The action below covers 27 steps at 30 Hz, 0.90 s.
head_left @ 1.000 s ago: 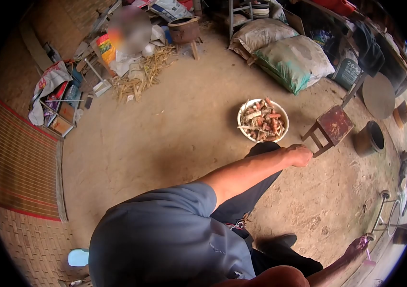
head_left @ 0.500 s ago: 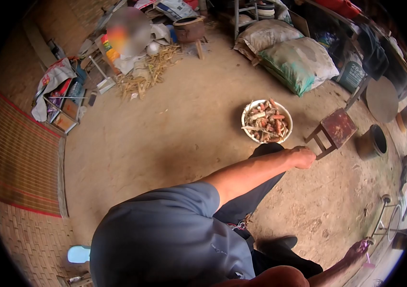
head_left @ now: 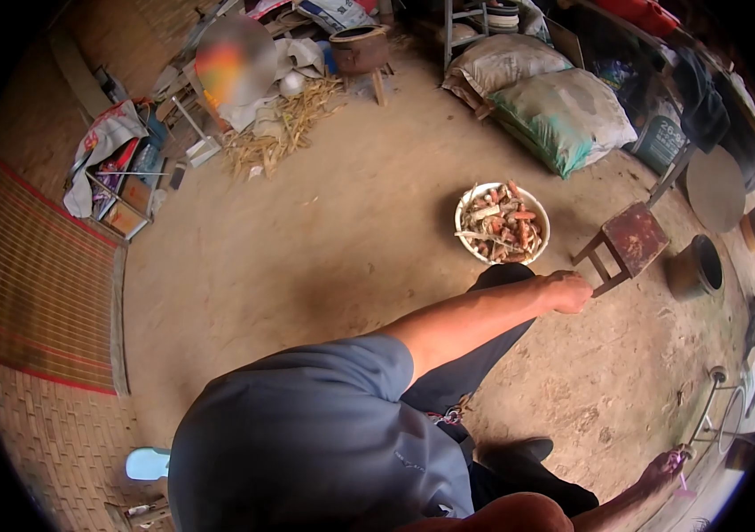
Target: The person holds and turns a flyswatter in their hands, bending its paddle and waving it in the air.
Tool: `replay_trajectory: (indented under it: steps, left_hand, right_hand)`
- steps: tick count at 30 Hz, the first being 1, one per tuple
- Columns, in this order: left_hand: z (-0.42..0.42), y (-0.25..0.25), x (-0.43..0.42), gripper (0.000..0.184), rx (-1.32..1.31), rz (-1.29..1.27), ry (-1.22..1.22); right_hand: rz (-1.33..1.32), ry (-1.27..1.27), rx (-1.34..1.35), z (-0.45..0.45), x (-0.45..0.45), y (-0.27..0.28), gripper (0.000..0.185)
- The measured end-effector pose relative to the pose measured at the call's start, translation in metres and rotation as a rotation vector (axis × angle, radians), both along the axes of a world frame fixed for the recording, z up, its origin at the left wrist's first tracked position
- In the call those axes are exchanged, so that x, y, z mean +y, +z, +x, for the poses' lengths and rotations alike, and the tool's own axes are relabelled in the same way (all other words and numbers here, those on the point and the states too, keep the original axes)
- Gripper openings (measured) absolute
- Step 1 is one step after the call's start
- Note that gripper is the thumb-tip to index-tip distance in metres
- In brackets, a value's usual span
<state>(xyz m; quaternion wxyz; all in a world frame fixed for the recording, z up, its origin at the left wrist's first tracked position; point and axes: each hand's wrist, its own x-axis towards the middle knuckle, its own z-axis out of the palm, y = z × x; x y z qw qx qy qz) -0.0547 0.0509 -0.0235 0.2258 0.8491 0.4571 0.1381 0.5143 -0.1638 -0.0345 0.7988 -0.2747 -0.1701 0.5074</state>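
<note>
My left hand (head_left: 566, 292) is closed at the end of the outstretched arm, beyond my bent knee. Its curled fingers lie close to a leg of a small wooden stool (head_left: 637, 239); whether anything is in them is hidden. A white basin (head_left: 460, 219) heaped with reddish-brown and pale root-like pieces (head_left: 503, 224) stands on the floor just past the knee. Low at the right, my right hand (head_left: 668, 465) is closed around a thin pink thing (head_left: 684, 480), whose kind I cannot make out. A metal stand with a ring (head_left: 706, 417) is beside that hand.
A dark bucket (head_left: 693, 268) stands right of the stool. Stuffed sacks (head_left: 564, 115) lie at the back. Further left are a brown pot on legs (head_left: 360, 49), dry stalks (head_left: 284, 133) and a woven mat (head_left: 45, 284). A light blue object (head_left: 147, 464) is behind me.
The view has shifted slightly, so the floor objects and my left hand appear a little further right. Both hands stay closed, with little visible movement of their own.
</note>
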Motion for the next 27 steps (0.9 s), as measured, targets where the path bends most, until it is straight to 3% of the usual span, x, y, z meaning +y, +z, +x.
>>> replay_trajectory:
  steps: [8, 12, 15, 17, 20, 24, 27]
  left_hand:
    - [0.002, 0.001, 0.001, 0.015, -0.002, -0.045, 0.013]
    - [0.003, -0.002, 0.004, 0.014, -0.001, -0.042, -0.011]
    - [0.001, -0.001, 0.003, 0.016, -0.009, -0.038, -0.012]
    - [0.000, 0.007, 0.000, 0.017, 0.011, -0.061, -0.011]
    - [0.001, 0.002, 0.001, 0.017, -0.002, -0.069, -0.008]
    - [0.004, -0.017, 0.009, 0.015, -0.031, 0.012, -0.039]
    - [0.003, -0.016, 0.007, 0.019, -0.103, 0.123, -0.069]
  right_hand:
    - [-0.112, -0.123, 0.149, -0.004, 0.000, 0.008, 0.035]
    - [-0.071, -0.047, 0.286, 0.000, 0.001, 0.008, 0.030]
    - [-0.030, 0.015, 0.208, -0.013, -0.003, 0.013, 0.027]
    - [-0.206, -0.201, 0.106, -0.024, 0.002, 0.023, 0.024]
    - [-0.190, -0.273, -0.054, -0.025, -0.003, 0.012, 0.033]
    - [-0.111, -0.159, -0.062, -0.013, -0.002, 0.003, 0.025]
    - [-0.214, -0.301, -0.034, -0.058, 0.003, 0.038, 0.017]
